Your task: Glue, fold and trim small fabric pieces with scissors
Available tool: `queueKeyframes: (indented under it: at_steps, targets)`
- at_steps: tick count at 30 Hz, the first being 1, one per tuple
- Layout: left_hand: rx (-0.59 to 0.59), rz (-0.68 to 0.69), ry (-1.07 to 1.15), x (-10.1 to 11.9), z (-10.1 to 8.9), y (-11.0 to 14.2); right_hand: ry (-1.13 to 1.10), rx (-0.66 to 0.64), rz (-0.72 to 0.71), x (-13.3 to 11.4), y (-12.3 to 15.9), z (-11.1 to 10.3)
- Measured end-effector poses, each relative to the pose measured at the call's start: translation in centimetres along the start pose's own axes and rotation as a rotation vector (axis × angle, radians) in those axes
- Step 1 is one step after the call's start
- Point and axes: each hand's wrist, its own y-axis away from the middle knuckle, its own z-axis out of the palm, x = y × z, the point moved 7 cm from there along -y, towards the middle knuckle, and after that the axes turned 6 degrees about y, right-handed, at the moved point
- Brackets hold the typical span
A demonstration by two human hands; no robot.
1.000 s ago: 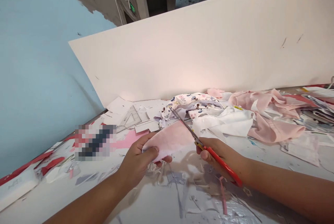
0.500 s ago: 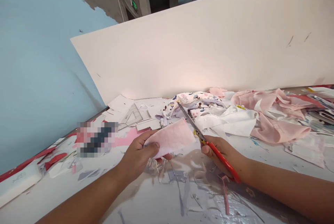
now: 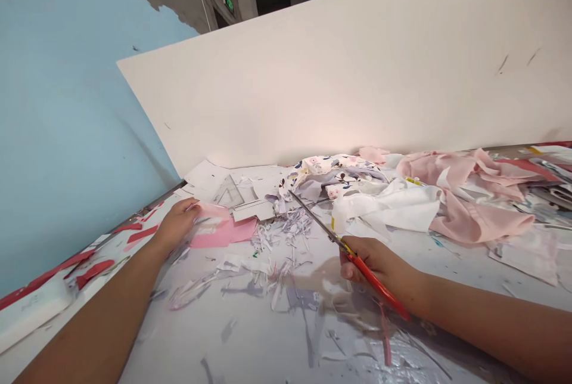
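My left hand (image 3: 177, 223) is at the left of the table, fingers closed on the near edge of a pale pink piece of cloth (image 3: 213, 212), which is over a brighter pink sheet (image 3: 210, 236). Part of the grip is hidden behind the hand. My right hand (image 3: 379, 265) holds a pair of scissors (image 3: 373, 282) by red handles, with the long metal blades together and pointing up and to the left. Below and left of the blades lie many thin paper and cloth snippets (image 3: 286, 235).
Floral cloth (image 3: 313, 166), white cloth (image 3: 393, 208) and crumpled pink cloth (image 3: 482, 217) lie along the back. A clear set square (image 3: 230, 192) rests among white papers. Red scraps (image 3: 95, 273) line the left edge. A tall white board (image 3: 313, 86) stands behind the table.
My left hand has moved left with the pale pink cloth, from beside the scissors to the bright pink sheet. The scissors stay in my right hand almost in place. A blurred patch at left is gone.
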Motion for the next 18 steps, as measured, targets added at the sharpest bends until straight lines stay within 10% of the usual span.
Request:
queueKeyframes:
  at_steps: [18]
  targets:
    - [-0.600, -0.325, 0.749, 13.3, 6.6, 11.1, -0.504, 0.100, 0.134, 0.2, 0.8, -0.9]
